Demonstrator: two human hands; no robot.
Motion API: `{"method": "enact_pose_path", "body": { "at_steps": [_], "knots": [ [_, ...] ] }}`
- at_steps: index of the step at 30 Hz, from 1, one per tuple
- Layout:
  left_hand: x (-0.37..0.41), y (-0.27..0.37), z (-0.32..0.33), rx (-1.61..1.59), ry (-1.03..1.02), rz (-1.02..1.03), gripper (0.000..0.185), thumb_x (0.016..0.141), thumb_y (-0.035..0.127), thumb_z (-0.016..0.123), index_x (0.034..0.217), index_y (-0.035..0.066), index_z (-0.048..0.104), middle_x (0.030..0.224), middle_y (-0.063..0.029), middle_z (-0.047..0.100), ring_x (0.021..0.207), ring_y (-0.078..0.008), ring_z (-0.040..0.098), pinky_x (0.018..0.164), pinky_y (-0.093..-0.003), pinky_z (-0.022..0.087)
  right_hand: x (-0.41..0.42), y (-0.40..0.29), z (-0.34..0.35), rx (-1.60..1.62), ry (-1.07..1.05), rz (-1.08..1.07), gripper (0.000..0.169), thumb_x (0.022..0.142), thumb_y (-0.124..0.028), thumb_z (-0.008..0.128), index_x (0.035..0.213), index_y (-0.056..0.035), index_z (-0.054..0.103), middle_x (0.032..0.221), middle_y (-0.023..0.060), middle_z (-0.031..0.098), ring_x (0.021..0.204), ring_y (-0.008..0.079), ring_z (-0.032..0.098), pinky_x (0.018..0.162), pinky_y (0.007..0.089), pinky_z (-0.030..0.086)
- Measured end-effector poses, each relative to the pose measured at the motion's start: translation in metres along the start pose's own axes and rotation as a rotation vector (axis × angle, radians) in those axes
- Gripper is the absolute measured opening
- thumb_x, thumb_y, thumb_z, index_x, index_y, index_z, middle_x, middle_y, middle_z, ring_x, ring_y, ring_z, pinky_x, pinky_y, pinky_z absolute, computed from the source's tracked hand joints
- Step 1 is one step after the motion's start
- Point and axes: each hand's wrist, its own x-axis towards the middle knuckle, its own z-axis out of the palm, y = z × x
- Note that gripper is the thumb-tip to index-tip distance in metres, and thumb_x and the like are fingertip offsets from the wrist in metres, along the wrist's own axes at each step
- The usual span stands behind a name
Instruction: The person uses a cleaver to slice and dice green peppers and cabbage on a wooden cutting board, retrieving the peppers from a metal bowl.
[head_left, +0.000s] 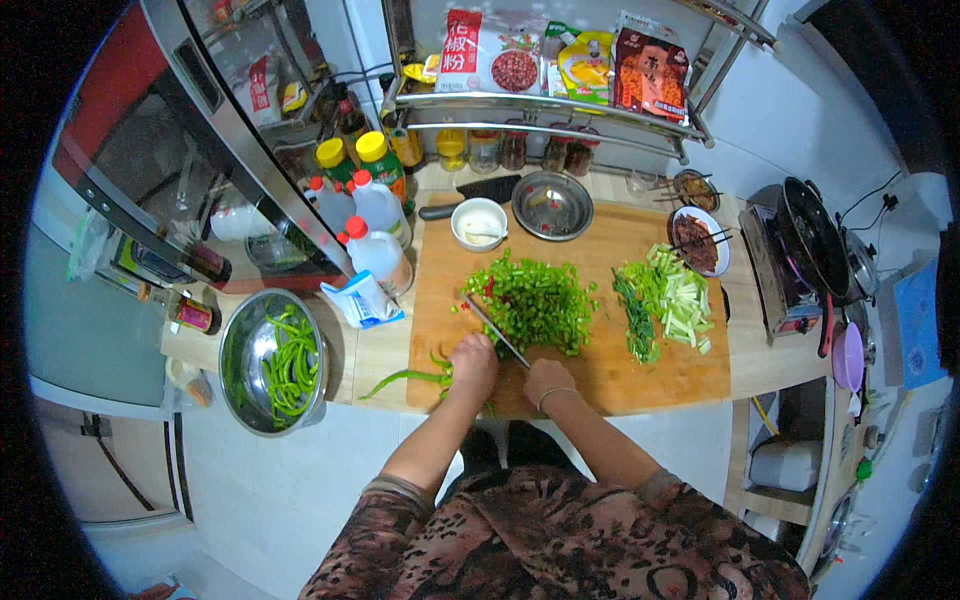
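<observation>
My left hand (474, 366) presses several long green chili peppers (416, 375) against the wooden cutting board (600, 382), their ends sticking out to the left. In my right hand (552, 384) is the handle of a kitchen knife (495, 328), its blade slanting away to the upper left beside my left fingers. Just beyond the blade lies a heap of chopped green pepper (540, 307) with a few red bits. Farther right on the board are cut pale-green stalks (679, 296) and a strip of chopped dark-green leaves (637, 322).
Left stands a steel basin (227, 367) of whole green peppers. Behind the heap are a white bowl (480, 244), a metal bowl (553, 226) and a black-bladed knife (487, 189). Plastic jugs (379, 255) line the left. A meat bowl (721, 259) and gas stove (780, 300) stand right.
</observation>
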Motion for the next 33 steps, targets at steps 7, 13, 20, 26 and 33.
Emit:
{"method": "enact_pose_path", "body": {
  "at_steps": [7, 13, 20, 26, 33],
  "knots": [
    [-0.003, 0.0, 0.005, -0.036, -0.039, 0.028, 0.033, 0.078, 0.017, 0.044, 0.104, -0.002, 0.045, 0.091, -0.0143, 0.051, 0.078, -0.0259, 0.055, 0.056, -0.0414, 0.046, 0.01, 0.002, 0.011, 0.008, 0.031, -0.036, 0.025, 0.077, -0.023, 0.051, 0.081, -0.0005, 0.062, 0.082, 0.0223, 0.059, 0.081, 0.0348, 0.058, 0.072, 0.0404, 0.047],
    [-0.007, 0.005, -0.008, -0.056, -0.066, 0.039, 0.035, 0.077, 0.019, 0.047, 0.105, -0.003, 0.044, 0.094, -0.0148, 0.051, 0.082, -0.0266, 0.055, 0.063, -0.0431, 0.046, 0.02, 0.019, 0.005, 0.119, 0.047, -0.069, 0.032, 0.077, -0.028, 0.051, 0.081, 0.0016, 0.061, 0.081, 0.0225, 0.059, 0.079, 0.0372, 0.057, 0.072, 0.0417, 0.046],
    [0.021, 0.003, -0.017, -0.16, -0.077, -0.019, 0.053, 0.066, 0.036, 0.065, 0.096, -0.002, 0.043, 0.093, -0.0164, 0.053, 0.083, -0.0267, 0.058, 0.066, -0.0352, 0.049, -0.006, 0.038, -0.002, 0.177, 0.16, -0.169, 0.036, 0.077, -0.034, 0.049, 0.073, 0.0003, 0.061, 0.074, 0.0239, 0.058, 0.075, 0.0398, 0.056, 0.07, 0.0436, 0.045],
    [0.026, 0.004, -0.032, -0.236, -0.248, -0.078, 0.039, 0.073, 0.024, 0.058, 0.1, 0.0, 0.045, 0.1, -0.0146, 0.053, 0.094, -0.0226, 0.054, 0.074, -0.0352, 0.046, -0.015, 0.035, -0.01, 0.064, 0.124, -0.116, 0.037, 0.077, -0.031, 0.049, 0.073, 0.0038, 0.06, 0.072, 0.0232, 0.058, 0.074, 0.0393, 0.056, 0.07, 0.0432, 0.045],
    [0.017, 0.007, -0.05, 0.034, -0.256, -0.079, 0.048, 0.072, 0.021, 0.057, 0.11, -0.004, 0.042, 0.104, -0.0134, 0.052, 0.094, -0.028, 0.053, 0.073, -0.0513, 0.042, -0.004, 0.032, -0.015, 0.029, 0.034, -0.109, 0.037, 0.078, -0.031, 0.049, 0.078, 0.0043, 0.06, 0.081, 0.024, 0.058, 0.08, 0.0383, 0.056, 0.074, 0.042, 0.045]
  ]
}}
